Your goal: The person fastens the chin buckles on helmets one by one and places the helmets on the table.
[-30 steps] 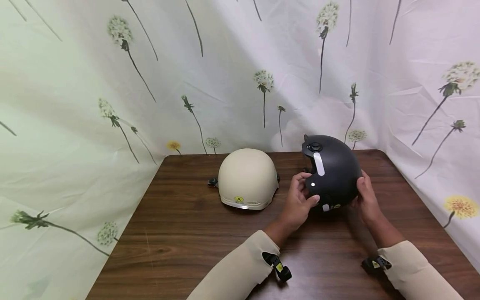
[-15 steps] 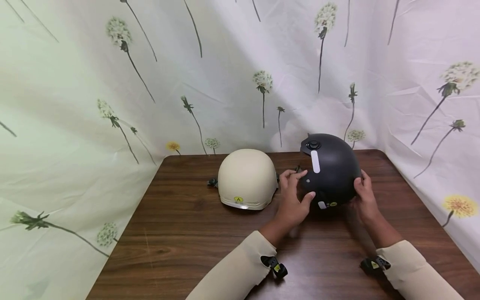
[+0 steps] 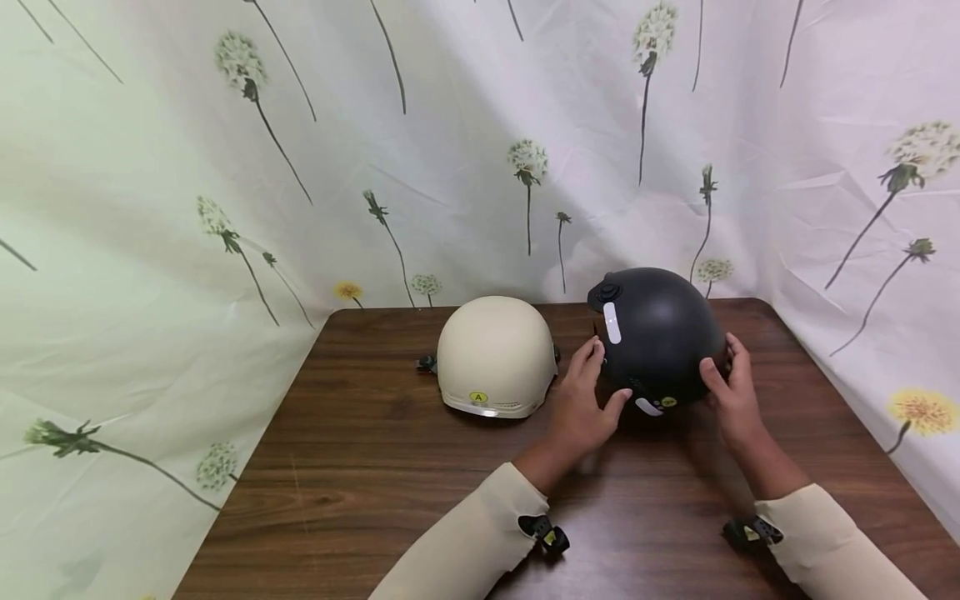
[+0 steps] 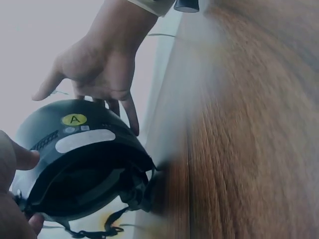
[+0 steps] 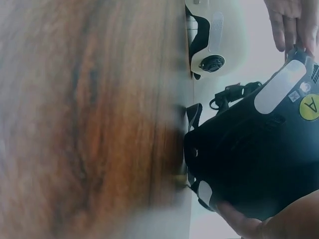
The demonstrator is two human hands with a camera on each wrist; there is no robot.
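Note:
A matte black helmet is tilted between my two hands at the right of the table. My left hand holds its left edge, thumb on the near lower rim and fingers along the side. On the opposite side, my right hand grips it with the thumb on the outer shell and the fingers mostly behind. The left wrist view shows the helmet's dark hollow inside, a chin strap hanging from it, and a yellow "A" sticker above a white strip.
A cream helmet rests dome up just left of the black one, its black buckle sticking out leftward. Dark wood table lies beneath both. A flower-printed white curtain hangs close behind the back edge and sides.
The black helmet has turned between my hands: its white side strip has moved left and its side opening has gone from view. My left hand has shifted slightly left; the cream helmet stays put.

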